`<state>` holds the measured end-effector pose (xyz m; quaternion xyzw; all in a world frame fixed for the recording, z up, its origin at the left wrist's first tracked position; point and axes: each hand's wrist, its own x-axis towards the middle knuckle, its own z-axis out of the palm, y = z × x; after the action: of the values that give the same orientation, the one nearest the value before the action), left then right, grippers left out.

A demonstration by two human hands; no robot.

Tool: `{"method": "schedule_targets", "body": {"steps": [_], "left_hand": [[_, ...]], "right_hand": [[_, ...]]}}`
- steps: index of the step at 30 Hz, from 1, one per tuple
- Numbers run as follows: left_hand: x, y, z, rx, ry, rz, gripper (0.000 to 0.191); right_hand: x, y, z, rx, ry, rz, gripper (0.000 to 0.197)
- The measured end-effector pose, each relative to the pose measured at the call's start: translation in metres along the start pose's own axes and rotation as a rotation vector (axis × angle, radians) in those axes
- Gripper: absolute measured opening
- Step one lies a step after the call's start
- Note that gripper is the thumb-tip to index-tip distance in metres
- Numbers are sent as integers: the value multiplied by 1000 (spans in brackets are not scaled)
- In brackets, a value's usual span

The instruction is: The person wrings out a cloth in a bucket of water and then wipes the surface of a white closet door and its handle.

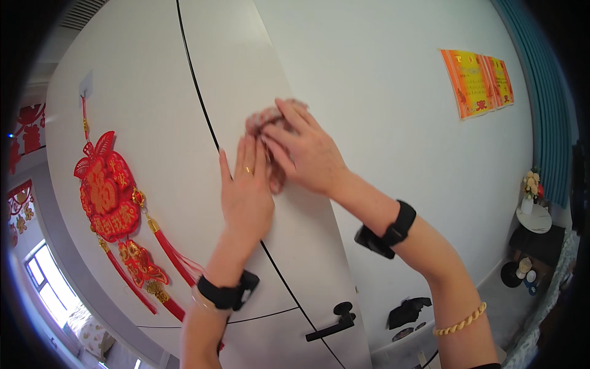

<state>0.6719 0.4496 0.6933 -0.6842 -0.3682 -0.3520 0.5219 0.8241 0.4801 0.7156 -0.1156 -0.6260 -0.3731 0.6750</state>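
A red and pale patterned cloth [263, 119], bunched up and slightly blurred, lies against the white door [230, 55] beside its thin black vertical strip. My right hand [309, 154] presses on the cloth with bent fingers, some of it showing beyond the fingertips and below them. Just left of it, my left hand [249, 193] lies spread with its palm to the door, a gold ring on one finger; its fingertips meet the cloth's lower edge. Whether its fingers grip any of the cloth is hidden. Both wrists wear black straps.
A red hanging ornament [108, 198] with tassels hangs from a hook on the door's left part. The black door handle [329, 328] juts out below my hands. Orange and yellow paper certificates [477, 85] are on the wall at right, near a teal curtain [539, 101] and a small round table [534, 218].
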Motion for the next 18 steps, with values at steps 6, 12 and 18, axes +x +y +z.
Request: {"method": "schedule_targets", "body": {"steps": [6, 12, 18], "left_hand": [[80, -35, 1, 221, 13, 99, 53], [97, -28, 6, 233, -23, 99, 48], [51, 0, 19, 148, 13, 158, 46]], "right_hand": [[65, 44, 18, 170, -87, 230, 24], [71, 64, 35, 241, -22, 410, 25], [3, 44, -3, 421, -37, 501, 26]]}}
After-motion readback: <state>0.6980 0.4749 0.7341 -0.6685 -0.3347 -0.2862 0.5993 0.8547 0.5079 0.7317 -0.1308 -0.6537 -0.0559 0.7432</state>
